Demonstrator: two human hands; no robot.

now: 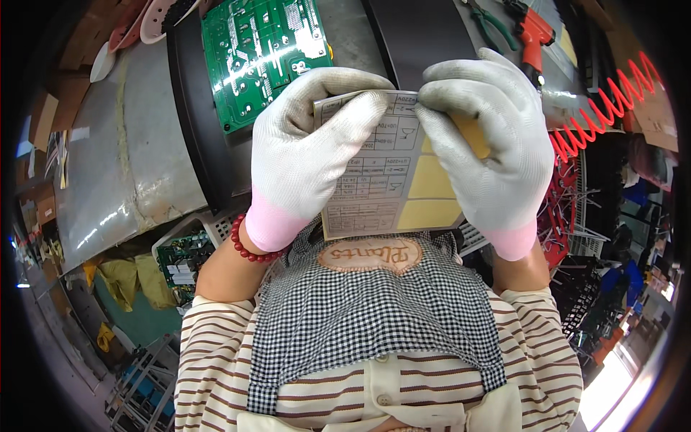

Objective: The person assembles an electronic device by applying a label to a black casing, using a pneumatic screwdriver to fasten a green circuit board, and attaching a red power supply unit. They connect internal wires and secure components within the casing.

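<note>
I hold a sheet of grey printed stickers (367, 189) upright in front of my apron, with yellow backing showing along its right side. At its top edge, my left hand (309, 144) is closed, thumb in front and fingers behind. My right hand (489, 137) pinches the top edge near the middle with thumb and forefinger, its other fingers curled above. Both hands wear white knitted gloves with pink cuffs. Whether a sticker is lifted between my right fingertips cannot be made out. Just beyond my left hand lies a green circuit board (252, 65), solder side up.
Black panels or rails (421, 43) cross the grey metal bench (144, 137) near the board. At the far right are green-handled pliers (493, 29) and a red power screwdriver (536, 39) with a coiled red hose (612, 104). A crate with circuit boards (186, 252) stands at my left.
</note>
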